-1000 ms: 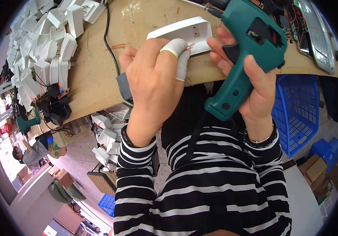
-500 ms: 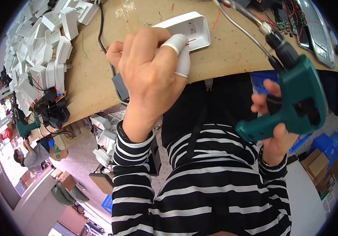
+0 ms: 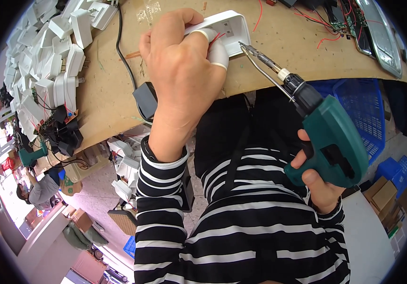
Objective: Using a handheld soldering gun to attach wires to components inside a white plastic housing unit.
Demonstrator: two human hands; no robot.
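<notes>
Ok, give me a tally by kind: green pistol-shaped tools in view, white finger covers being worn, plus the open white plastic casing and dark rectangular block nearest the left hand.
Green pistol-shaped tools: 2 (right hand, far left)
White finger covers, left hand: 2
Open white plastic casing: 1
Dark rectangular block: 1
Total: 6
</notes>
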